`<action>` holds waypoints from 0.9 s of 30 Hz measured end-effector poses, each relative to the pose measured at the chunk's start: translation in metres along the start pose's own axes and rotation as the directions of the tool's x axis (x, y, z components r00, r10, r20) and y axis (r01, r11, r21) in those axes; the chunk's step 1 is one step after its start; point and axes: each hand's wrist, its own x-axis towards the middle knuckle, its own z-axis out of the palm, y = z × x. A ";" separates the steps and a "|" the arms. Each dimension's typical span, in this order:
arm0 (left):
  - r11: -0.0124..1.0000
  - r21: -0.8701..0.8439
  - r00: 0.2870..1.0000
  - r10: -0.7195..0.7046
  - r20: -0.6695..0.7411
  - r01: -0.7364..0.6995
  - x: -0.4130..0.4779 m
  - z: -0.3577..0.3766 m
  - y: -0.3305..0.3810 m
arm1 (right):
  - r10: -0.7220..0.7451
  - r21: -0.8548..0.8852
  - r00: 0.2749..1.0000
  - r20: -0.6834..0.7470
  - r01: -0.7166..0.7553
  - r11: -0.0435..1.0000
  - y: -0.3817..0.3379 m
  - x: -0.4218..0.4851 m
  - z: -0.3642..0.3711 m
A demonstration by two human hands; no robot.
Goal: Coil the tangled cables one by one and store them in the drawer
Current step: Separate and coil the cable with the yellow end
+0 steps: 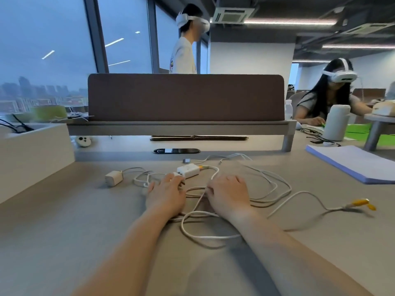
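Several white cables (pixel 267 184) lie tangled in loops across the grey desk (pixel 85 231). Among them are a white adapter box (pixel 188 170), a white charger cube (pixel 113 178) at the left, a small USB plug (pixel 187 160) and yellow connectors (pixel 361 203) at the far right. My left hand (pixel 165 195) lies palm down, its fingers curled over a small white plug (pixel 177 175) just in front of the adapter box. My right hand (pixel 229 195) lies beside it and pinches a white cable (pixel 205 195) between thumb and fingers. No drawer shows.
A brown divider panel (pixel 186 97) closes the back of the desk, with a black cable slot (pixel 177 151) before it. A white box (pixel 36 150) stands at the left and a blue-edged paper stack (pixel 354 163) at the right. Two people wearing headsets are behind.
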 end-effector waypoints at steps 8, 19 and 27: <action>0.995 -0.075 0.998 0.059 -0.015 -0.060 -0.004 0.000 0.009 | 0.048 0.215 0.996 0.077 -0.063 0.974 -0.019 0.001 0.000; 0.958 -0.266 0.994 0.095 -0.058 -0.107 -0.008 0.001 0.015 | 0.091 0.566 0.996 -0.015 -0.067 0.822 -0.014 -0.005 0.004; 0.393 -0.912 0.989 0.133 -0.071 -0.118 -0.030 -0.031 0.037 | 0.148 0.760 0.979 -0.137 0.008 0.650 -0.005 -0.008 -0.007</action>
